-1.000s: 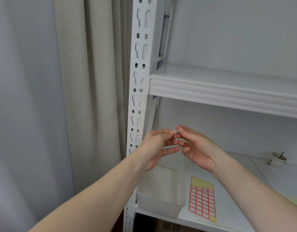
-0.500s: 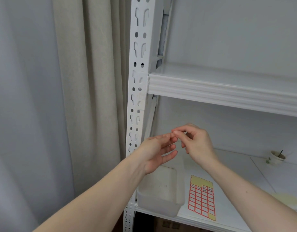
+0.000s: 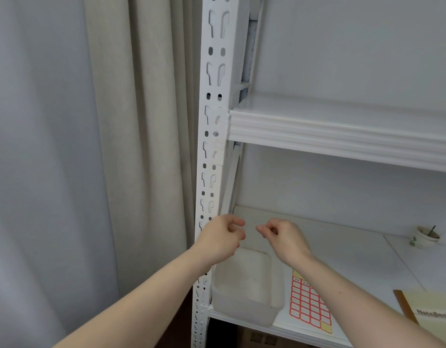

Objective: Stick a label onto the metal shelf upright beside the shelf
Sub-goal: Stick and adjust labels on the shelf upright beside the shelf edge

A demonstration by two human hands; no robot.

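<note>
The white slotted metal upright point(image 3: 212, 71) runs up the left side of the shelf unit. A shelf board point(image 3: 342, 133) joins it at mid height. Pale worn patches sit on the upright point(image 3: 217, 149) just below that joint. My left hand point(image 3: 220, 238) hovers in front of the upright's lower part, with curled fingers that hold nothing I can see. My right hand point(image 3: 283, 238) is a short gap to its right, thumb and forefinger pinched as on a small label. The label itself is too small to make out. A red-bordered label sheet point(image 3: 308, 306) lies on the lower shelf.
A translucent plastic tub point(image 3: 244, 295) stands on the lower shelf under my hands. A notebook point(image 3: 434, 315) lies at the right edge and a small cup point(image 3: 427, 236) stands further back. Beige curtain point(image 3: 141, 146) hangs close to the left of the upright.
My hands were touching at the fingertips; now they have drawn apart and dropped lower. The right hand has pulled away to the right with its fingers still pinched.
</note>
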